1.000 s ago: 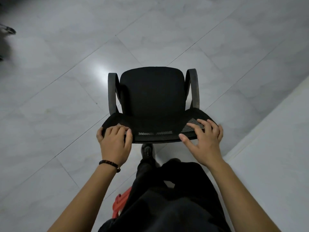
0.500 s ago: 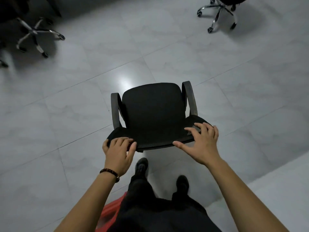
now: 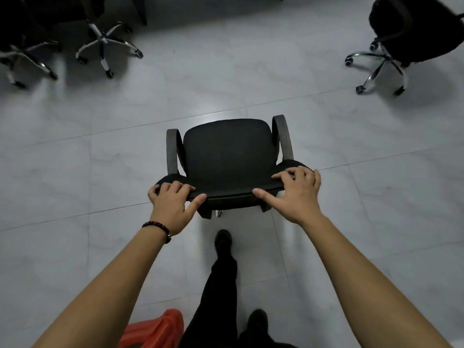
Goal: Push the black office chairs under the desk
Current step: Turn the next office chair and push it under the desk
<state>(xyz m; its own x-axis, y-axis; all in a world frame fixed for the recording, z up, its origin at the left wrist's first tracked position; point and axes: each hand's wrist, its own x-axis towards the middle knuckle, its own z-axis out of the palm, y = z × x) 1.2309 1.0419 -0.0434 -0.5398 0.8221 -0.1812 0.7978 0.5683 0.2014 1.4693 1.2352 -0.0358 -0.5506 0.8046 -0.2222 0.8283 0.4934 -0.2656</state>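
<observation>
A black office chair (image 3: 227,156) with grey armrests stands on the pale tiled floor straight in front of me, seen from above and behind. My left hand (image 3: 173,204), with a bead bracelet at the wrist, grips the left end of the backrest's top edge. My right hand (image 3: 296,194) grips the right end, fingers over the mesh, thumb along the rear rim. The chair's base is hidden under the seat. No desk top shows clearly; dark shapes fill the top left.
Two chrome star bases of other chairs (image 3: 104,43) stand at the top left in shadow. Another black office chair (image 3: 411,31) on a chrome base stands at the top right. My legs and shoes (image 3: 223,242) step behind the chair. An orange-red object (image 3: 155,330) shows at the bottom.
The chair has rolled forward and turned with both hands still on its backrest. The white surface at the right has left the view, and other chairs have come into view ahead.
</observation>
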